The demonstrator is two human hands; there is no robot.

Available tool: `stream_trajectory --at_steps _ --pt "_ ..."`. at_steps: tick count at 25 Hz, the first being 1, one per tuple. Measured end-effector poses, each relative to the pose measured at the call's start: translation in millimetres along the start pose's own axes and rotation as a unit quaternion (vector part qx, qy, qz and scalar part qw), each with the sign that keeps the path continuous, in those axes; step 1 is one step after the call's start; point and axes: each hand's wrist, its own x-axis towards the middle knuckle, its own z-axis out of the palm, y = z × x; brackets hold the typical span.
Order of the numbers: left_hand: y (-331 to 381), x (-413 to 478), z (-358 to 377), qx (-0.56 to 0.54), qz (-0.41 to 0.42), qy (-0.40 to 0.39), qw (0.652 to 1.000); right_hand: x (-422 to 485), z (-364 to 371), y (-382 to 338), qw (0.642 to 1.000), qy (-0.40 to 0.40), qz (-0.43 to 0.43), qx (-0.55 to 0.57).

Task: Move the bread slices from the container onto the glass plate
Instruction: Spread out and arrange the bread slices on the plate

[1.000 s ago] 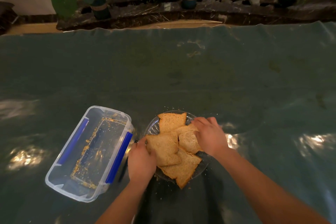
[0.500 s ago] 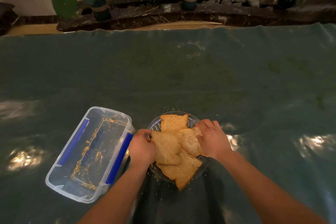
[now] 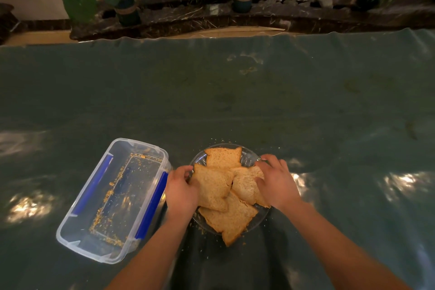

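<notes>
Several brown bread slices point(image 3: 213, 187) lie overlapping on a round glass plate point(image 3: 249, 158) near the table's front. My left hand point(image 3: 180, 192) rests at the plate's left rim, fingers curled against the edge of the left slice. On the right side my right hand point(image 3: 276, 182) lies with fingers spread on another slice point(image 3: 244, 187). The clear plastic container point(image 3: 70, 236) with blue clips stands to the left of the plate and holds only crumbs.
A dark green cloth point(image 3: 235, 101) covers the table, with crumbs scattered around the plate. Beyond the far edge runs a dark marble ledge point(image 3: 211, 16) with several potted plants point(image 3: 127, 9).
Both hands have shifted slightly on the slices, nudging them together on the plate. The left hand moved up along the plate's left rim. The container stayed in place.
</notes>
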Motion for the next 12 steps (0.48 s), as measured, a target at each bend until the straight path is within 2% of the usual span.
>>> stream_trajectory --at_steps 3,4,9,12 --pt "-12.9 -21.3 -3.8 0.035 0.036 0.003 0.999 -15.4 -5.7 -2.1 0.995 0.084 0.010 0.044" --pt "-16.8 -26.9 -4.9 0.048 0.041 -0.001 0.998 -23.6 -5.6 -3.7 0.994 0.090 0.018 0.055" --pt "-31.6 -38.9 -9.9 0.125 0.120 -0.016 0.985 -61.7 8.2 -16.2 0.998 0.004 0.051 0.045" --pt "-35.4 -34.6 -11.0 0.172 0.118 -0.082 0.975 -70.3 14.0 -21.2 0.998 -0.004 0.054 0.033"
